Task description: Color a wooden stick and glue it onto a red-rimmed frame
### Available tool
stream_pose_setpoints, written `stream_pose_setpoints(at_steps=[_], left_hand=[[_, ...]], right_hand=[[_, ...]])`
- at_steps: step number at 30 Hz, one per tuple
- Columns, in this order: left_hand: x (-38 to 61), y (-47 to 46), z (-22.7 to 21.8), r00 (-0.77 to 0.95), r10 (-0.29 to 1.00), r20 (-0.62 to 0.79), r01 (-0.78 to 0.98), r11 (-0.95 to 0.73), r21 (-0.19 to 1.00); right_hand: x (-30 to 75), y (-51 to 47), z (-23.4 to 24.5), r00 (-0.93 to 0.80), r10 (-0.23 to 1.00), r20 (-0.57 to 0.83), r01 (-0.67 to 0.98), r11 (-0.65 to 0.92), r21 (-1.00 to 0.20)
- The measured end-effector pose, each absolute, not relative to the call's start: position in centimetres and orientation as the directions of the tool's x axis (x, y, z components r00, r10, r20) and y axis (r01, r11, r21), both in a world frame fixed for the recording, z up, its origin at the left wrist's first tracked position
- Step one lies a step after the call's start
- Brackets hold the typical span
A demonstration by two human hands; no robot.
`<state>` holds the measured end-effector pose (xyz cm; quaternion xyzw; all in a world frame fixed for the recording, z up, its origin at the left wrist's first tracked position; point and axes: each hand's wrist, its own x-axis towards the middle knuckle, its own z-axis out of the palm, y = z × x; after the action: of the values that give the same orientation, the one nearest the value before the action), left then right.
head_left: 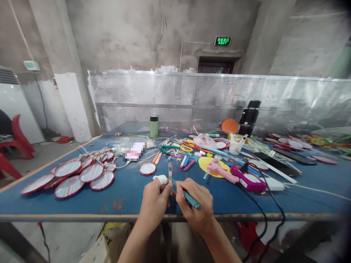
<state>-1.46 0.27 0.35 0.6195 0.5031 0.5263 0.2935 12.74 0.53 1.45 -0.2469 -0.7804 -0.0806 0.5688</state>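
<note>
My left hand is closed around a thin wooden stick with coloured bands, held upright over the blue table. Its forefinger wears a white bandage. My right hand grips a teal marker, its tip touching the lower part of the stick. Both hands hover just above the table's front edge.
Several red-rimmed round discs lie at the left. A pink and purple glue gun with black cords lies to the right. Markers, sticks, a green flask, a black bottle and a perforated metal screen stand behind. Red chairs are far left.
</note>
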Motion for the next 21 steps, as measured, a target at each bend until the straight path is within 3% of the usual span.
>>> stream_pose_setpoints(at_steps=[21], left_hand=[[-1.46, 0.29, 0.31, -0.054, 0.935, 0.350, 0.307, -0.318, 0.897]], right_hand=[[12.86, 0.51, 1.26, -0.258, 0.293, 0.920, 0.447, 0.881, -0.155]])
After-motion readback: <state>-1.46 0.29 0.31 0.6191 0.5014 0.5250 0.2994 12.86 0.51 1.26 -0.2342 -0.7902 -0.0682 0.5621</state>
